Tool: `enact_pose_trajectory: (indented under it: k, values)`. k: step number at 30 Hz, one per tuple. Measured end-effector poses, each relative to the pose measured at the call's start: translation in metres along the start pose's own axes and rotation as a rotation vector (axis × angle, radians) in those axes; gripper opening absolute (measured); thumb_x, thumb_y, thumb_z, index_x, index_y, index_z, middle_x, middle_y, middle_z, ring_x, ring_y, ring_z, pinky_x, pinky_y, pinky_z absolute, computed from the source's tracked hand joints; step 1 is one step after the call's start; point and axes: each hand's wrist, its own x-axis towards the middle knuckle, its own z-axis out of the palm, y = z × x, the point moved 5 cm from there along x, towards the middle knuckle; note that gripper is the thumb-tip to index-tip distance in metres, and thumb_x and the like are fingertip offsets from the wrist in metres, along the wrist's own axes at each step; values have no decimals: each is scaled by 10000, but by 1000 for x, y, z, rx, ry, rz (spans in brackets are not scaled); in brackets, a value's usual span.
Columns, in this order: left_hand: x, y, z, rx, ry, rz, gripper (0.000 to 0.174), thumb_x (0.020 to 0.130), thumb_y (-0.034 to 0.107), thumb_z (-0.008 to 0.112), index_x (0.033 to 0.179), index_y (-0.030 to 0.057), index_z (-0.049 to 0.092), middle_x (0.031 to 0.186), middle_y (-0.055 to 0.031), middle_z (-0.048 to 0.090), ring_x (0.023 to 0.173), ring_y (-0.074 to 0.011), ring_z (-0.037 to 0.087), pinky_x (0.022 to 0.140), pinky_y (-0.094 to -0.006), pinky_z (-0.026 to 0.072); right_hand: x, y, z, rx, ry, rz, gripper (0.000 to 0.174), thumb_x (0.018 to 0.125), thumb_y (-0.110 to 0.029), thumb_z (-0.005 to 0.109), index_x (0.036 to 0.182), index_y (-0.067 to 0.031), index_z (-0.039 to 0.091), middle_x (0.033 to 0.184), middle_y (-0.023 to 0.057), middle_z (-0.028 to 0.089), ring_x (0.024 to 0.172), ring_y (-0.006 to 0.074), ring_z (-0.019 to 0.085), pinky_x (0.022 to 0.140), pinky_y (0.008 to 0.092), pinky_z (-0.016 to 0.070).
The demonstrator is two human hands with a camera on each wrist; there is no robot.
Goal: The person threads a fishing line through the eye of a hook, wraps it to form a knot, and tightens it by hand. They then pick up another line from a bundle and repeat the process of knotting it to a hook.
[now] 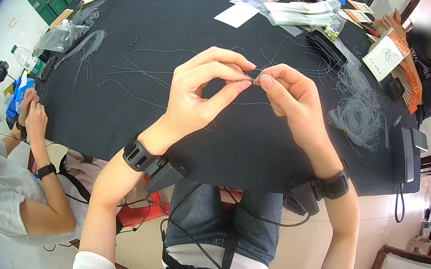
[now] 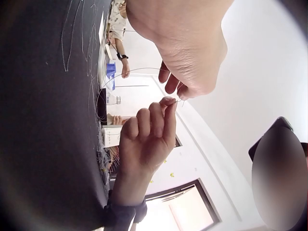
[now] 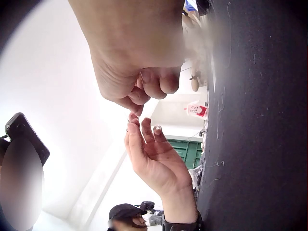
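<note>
My left hand (image 1: pixel 196 84) and right hand (image 1: pixel 294 97) meet fingertip to fingertip above the black-covered table. Thumb and index finger of the left hand pinch a tiny dark piece (image 1: pixel 251 79) on a thin line. Close beside it, the right hand pinches the same thin line, its other fingers curled in. A loop of thin line (image 2: pixel 137 69) arcs out from the hands in the left wrist view. Fingertips mostly hide the small piece. Several lengths of thin line (image 1: pixel 138 71) with small dark bits along them lie left of the hands.
A large coil of clear line (image 1: pixel 359 122) lies at right, near a black box (image 1: pixel 403 154) at the table edge. Another bundle of line (image 1: pixel 90 44) lies left. Papers and plastic packets (image 1: pixel 300 13) cover the far side. One person sits left, another at far right.
</note>
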Motion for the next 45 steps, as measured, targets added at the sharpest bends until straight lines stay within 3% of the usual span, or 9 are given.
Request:
enact_pose_trajectory:
  k: [30,34,37,40,45]
  values:
    - [0,1,1,-8,13,4,108,724,-55,638,820,-4,639,887,-89,609,720,-127,586,639,-227,476,0,0,-1,-14,25,10,212,881,-184,552,945,16,580,857,32,618,785,34,532,681,170,414]
    - [0,0,1,-20,10,-13,101,728,-59,633,816,-8,636,886,-91,607,710,-123,580,631,-223,468,0,-1,-1,-50,51,-9,207,876,-181,559,932,17,582,817,18,609,731,23,512,633,167,400]
    - [-2,-3,0,-9,-44,-59,110,766,-58,606,859,0,623,924,-102,592,835,-155,569,729,-250,469,-1,-5,1,-158,63,-8,196,870,-174,565,913,17,584,763,2,593,674,15,490,588,165,385]
    - [0,-5,1,-16,22,-64,87,730,-68,619,798,-14,628,881,-85,604,670,-98,559,603,-208,449,0,-4,-1,-260,98,-99,187,863,-170,571,898,13,585,729,-7,578,625,10,469,548,166,373]
    - [-1,-12,3,-33,21,-133,81,723,-71,611,779,-12,615,864,-66,599,652,-80,543,588,-198,435,-1,-2,-1,-347,101,-82,182,831,-164,594,858,16,585,558,-52,430,512,7,343,459,199,273]
